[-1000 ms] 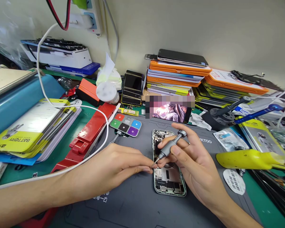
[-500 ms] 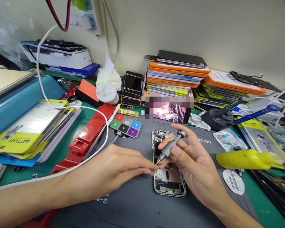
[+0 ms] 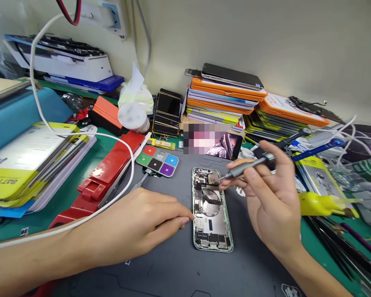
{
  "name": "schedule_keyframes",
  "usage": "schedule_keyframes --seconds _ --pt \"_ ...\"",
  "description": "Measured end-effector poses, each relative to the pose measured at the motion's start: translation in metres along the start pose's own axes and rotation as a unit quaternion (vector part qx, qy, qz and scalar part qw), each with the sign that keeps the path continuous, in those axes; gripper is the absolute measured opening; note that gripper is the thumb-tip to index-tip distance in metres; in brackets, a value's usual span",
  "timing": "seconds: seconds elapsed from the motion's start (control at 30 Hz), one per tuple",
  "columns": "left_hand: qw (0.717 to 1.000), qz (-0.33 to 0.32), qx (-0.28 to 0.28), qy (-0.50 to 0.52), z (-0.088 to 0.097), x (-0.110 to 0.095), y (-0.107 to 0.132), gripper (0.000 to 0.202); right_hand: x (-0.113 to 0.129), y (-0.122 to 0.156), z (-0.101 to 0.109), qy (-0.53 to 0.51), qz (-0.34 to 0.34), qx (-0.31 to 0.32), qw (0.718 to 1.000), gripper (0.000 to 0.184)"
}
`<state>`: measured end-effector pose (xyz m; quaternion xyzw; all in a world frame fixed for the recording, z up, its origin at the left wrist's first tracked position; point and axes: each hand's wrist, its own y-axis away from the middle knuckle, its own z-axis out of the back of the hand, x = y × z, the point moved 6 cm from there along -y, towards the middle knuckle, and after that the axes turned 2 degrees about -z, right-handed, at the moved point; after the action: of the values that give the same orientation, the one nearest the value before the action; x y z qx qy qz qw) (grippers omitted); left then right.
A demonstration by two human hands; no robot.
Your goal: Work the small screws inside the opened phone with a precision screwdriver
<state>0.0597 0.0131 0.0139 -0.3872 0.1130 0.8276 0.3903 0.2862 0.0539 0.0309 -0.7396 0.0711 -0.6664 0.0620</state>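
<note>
An opened phone [image 3: 212, 214] with its insides exposed lies on a dark grey work mat [image 3: 173, 264]. My right hand [image 3: 267, 202] grips a grey precision screwdriver [image 3: 247, 167], held nearly level, with its tip over the phone's upper part. My left hand [image 3: 142, 222] rests on the mat, fingers curled together and fingertips touching the phone's left edge. I cannot see anything between those fingers.
A coloured screw tray [image 3: 157, 161] sits behind the phone. Red tools [image 3: 111, 173] and a white cable [image 3: 123, 144] lie left. Battery packs [image 3: 24, 161] are stacked at far left, orange and yellow boxes [image 3: 225, 99] at the back, a yellow tool [image 3: 324, 204] right.
My right hand moved the screwdriver from the phone's middle up to its top end and tilted it flatter. The left hand stayed by the phone's edge. The view shifted slightly.
</note>
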Motion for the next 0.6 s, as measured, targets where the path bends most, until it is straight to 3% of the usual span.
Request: schedule_keyframes --seconds 0.13,0.23,0.33,0.6 --pt "1.0 -0.008 0.003 -0.018 -0.002 0.001 0.001 0.03 0.011 -0.004 0.006 0.12 0.158 -0.007 0.98 0.047" --pt "0.999 -0.011 0.002 -0.031 -0.003 0.001 0.002 0.029 0.009 -0.002 0.001 0.203 0.229 0.012 0.952 0.054" --pt "0.999 -0.011 0.012 -0.039 -0.004 0.001 0.001 0.028 0.003 -0.003 -0.005 0.244 0.255 0.024 0.935 0.058" --pt "0.999 0.005 0.043 -0.024 -0.006 -0.001 -0.002 0.026 -0.009 -0.009 -0.01 0.265 0.247 0.06 0.93 0.066"
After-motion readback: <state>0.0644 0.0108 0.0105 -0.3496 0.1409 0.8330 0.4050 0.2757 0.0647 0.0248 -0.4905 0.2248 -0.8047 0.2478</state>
